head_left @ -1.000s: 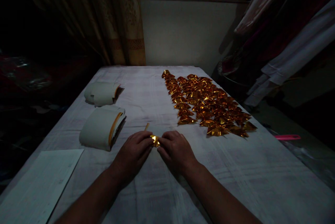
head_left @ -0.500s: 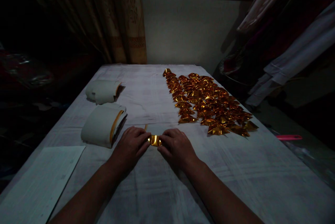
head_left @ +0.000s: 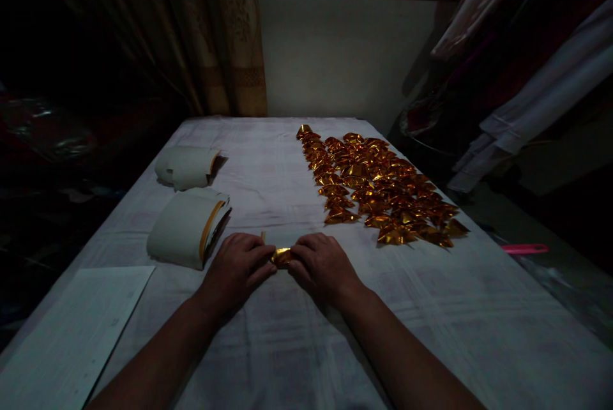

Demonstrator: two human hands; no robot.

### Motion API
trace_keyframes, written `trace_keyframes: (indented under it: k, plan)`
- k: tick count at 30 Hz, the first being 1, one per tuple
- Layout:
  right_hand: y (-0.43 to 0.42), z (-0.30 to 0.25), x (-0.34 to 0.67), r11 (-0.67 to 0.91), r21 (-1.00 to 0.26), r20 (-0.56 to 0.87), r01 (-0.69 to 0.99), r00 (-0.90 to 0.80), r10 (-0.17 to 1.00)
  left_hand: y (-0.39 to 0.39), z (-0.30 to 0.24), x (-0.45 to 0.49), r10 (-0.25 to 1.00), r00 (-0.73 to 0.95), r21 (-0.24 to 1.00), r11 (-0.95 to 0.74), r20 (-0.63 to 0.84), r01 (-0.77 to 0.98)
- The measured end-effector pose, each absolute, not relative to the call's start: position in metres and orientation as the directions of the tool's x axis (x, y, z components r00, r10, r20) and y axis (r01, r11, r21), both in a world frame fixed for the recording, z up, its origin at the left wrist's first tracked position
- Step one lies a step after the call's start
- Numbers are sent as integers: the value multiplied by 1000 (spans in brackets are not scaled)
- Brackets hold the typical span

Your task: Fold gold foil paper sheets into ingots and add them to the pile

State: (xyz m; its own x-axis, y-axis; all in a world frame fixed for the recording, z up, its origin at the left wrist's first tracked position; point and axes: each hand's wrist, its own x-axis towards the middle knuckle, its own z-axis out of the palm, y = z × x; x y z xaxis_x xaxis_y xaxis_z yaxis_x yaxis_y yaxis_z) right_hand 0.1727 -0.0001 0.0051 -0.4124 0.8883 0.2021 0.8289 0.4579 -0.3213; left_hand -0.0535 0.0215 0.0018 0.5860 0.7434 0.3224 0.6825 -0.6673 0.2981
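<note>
A small piece of gold foil paper (head_left: pixel 281 257) is pinched between my two hands just above the cloth-covered table (head_left: pixel 287 340). My left hand (head_left: pixel 238 264) grips its left end, and my right hand (head_left: pixel 323 265) grips its right end, fingers closed on both sides. Only the shiny, creased middle of the foil shows; the ends are hidden by my fingers. To the right, beyond my right hand, lies a spread of folded gold foil pieces (head_left: pixel 383 186), pointed at their ends and set close together in rows.
Two curved stacks of pale paper with gold edges, a nearer stack (head_left: pixel 184 228) and a farther stack (head_left: pixel 184 166), lie on the left. A flat pale sheet (head_left: pixel 62 333) covers the near-left corner. Beyond the right edge are a pink handle (head_left: pixel 524 248) and hanging clothes (head_left: pixel 541 91).
The foil between my fingers has tilted and folded, from a flat bright square face to a narrower, creased shape. Both hands stay in nearly the same place.
</note>
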Motion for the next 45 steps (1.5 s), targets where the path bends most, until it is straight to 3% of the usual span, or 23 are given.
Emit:
trace_keyframes:
  k: [10, 18, 24, 31, 45]
  plan:
    - [0, 1, 185, 445, -443, 203, 778, -396, 895, 20, 1, -47, 743, 560, 321, -666, 367, 673]
    - [5, 4, 179, 238, -447, 135, 862, -199, 971, 18, 2, -43, 809, 508, 369, -587, 295, 721]
    - [8, 3, 173, 129, -469, 133, 874, -74, 988, 14, 2, -34, 861, 426, 322, -501, 278, 803]
    - [8, 0, 168, 137, -441, 166, 887, -70, 984, 13, -1, -30, 866, 400, 240, -475, 301, 847]
    - [9, -4, 166, 135, -427, 208, 894, -48, 977, 13, -3, -30, 855, 398, 230, -483, 333, 845]
